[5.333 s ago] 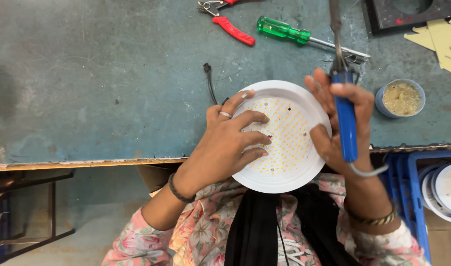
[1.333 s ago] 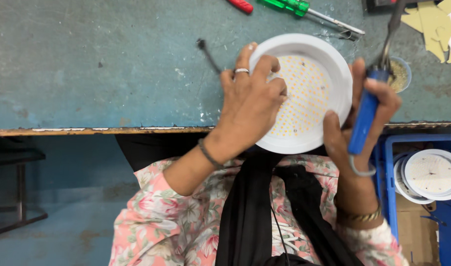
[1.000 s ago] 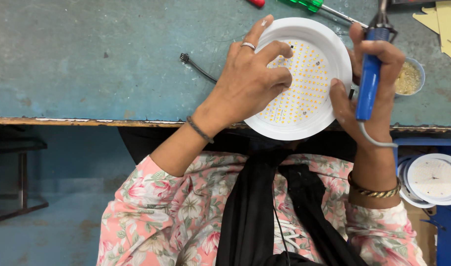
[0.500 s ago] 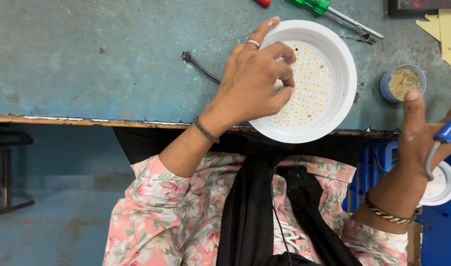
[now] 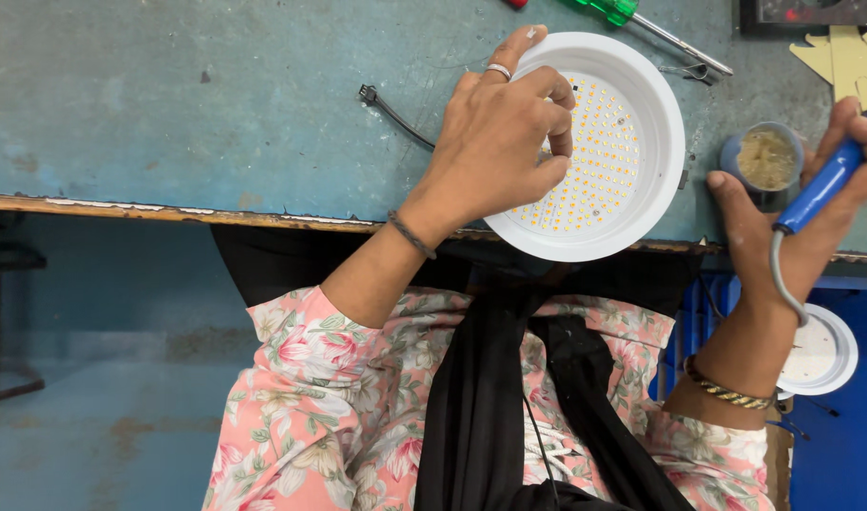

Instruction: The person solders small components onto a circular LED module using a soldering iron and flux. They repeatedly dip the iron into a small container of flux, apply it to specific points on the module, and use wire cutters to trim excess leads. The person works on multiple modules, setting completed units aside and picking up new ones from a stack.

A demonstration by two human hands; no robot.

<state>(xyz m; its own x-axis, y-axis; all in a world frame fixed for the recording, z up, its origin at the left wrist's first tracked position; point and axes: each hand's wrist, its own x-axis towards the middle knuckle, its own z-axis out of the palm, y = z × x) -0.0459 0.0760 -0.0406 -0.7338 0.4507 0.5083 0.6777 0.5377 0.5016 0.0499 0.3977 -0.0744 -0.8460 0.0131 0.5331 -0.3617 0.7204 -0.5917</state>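
Round white LED lamp (image 5: pixel 623 161) lies under gripping left hand (image 5: pixel 504 142); right hand (image 5: pixel 793 203) clasps blue-handled tool (image 5: pixel 822 185)

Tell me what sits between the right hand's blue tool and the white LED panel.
Little does. The right hand holds the blue-handled tool off to the right of the round white LED panel. Only bare bench lies between them; the small tin sits beside the tool. The left hand covers the panel's left side.
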